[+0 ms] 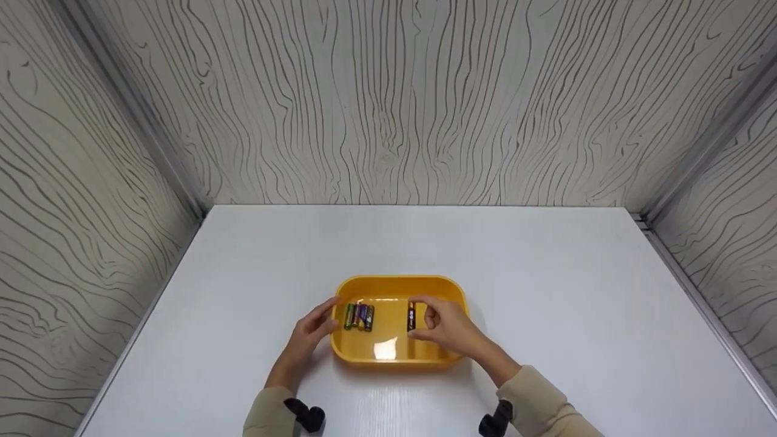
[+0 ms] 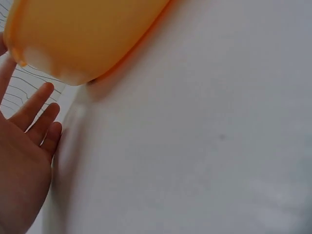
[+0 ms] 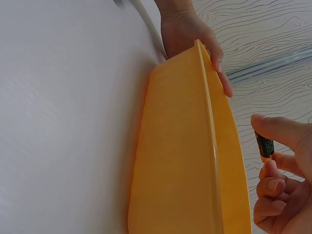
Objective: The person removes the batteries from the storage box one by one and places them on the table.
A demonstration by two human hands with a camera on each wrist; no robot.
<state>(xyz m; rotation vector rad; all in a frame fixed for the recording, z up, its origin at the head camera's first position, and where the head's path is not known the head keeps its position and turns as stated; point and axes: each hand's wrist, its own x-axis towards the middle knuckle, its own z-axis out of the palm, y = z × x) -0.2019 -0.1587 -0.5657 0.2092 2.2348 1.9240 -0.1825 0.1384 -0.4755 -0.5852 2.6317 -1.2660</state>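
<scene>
Four batteries (image 1: pixel 362 316) lined up in the yellow tray (image 1: pixel 388 331); right hand (image 1: pixel 452 326) pinches fifth battery (image 1: pixel 411 317), unplaced; left hand (image 1: pixel 308 337), fingers apart, at rim.

Cannot read the tiny print on the batteries (image 1: pixel 362 315), nor see the whole tray (image 3: pixel 175 146), cropped in both wrist views.

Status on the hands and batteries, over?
Right hand pinching a dark battery above yellow tray. Left hand at tray's rim. Four batteries inside. No obstruction visible.
</scene>
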